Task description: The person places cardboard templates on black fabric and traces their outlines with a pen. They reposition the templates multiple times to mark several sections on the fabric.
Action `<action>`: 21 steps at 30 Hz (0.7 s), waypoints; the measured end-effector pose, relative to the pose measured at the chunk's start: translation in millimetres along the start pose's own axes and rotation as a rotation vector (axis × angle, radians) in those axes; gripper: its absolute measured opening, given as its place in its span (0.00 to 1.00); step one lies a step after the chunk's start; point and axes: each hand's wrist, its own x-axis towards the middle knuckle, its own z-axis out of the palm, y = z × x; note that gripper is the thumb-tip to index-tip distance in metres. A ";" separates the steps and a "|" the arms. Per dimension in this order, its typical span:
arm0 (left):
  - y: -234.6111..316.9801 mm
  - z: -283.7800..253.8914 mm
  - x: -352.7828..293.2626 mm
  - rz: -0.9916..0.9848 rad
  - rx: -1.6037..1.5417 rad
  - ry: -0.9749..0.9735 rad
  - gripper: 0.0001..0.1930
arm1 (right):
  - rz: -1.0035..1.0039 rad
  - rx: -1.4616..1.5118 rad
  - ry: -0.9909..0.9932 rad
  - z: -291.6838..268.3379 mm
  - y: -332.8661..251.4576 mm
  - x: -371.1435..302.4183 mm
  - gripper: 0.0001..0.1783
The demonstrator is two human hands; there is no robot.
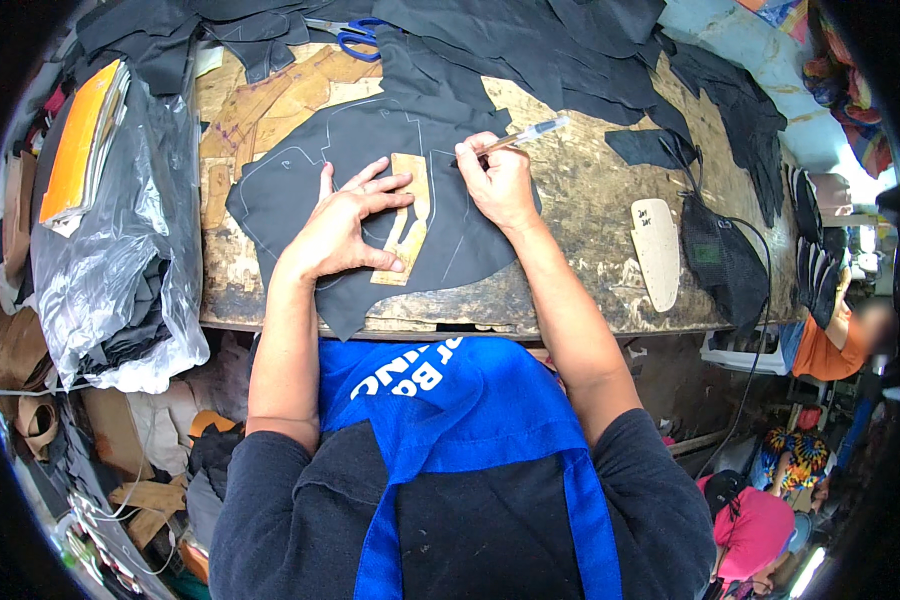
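A piece of black sheet material point(280, 205) lies on the wooden table in front of me, with pale outlines drawn on it. On top of it rests a narrow tan template point(413, 178) with cut-out slots. My left hand point(332, 225) lies spread over the template's left side, fingers and thumb pressing it down. To the right, my right hand point(498, 185) grips a clear-barrelled pen point(542, 130) that slants up to the right. The pen's tip is by the black material, just right of the template; whether it touches cannot be made out.
Blue-handled scissors point(358, 38) lie at the far edge among black scraps. A beige template point(655, 255) and a black mesh piece point(722, 255) with a cord sit at right. At left, an orange-covered book point(82, 145) rests on a plastic bag point(120, 310). Other people are at far right.
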 end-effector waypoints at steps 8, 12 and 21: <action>0.4 0.3 0.6 0.003 -0.005 0.009 0.43 | 0.092 0.114 -0.005 1.4 4.3 1.0 0.08; -0.1 0.4 0.2 0.005 0.002 0.009 0.43 | -0.010 0.079 -0.005 1.4 4.0 1.0 0.08; 0.5 0.3 0.0 -0.002 -0.009 0.013 0.43 | 0.010 0.055 -0.018 0.9 0.4 0.2 0.08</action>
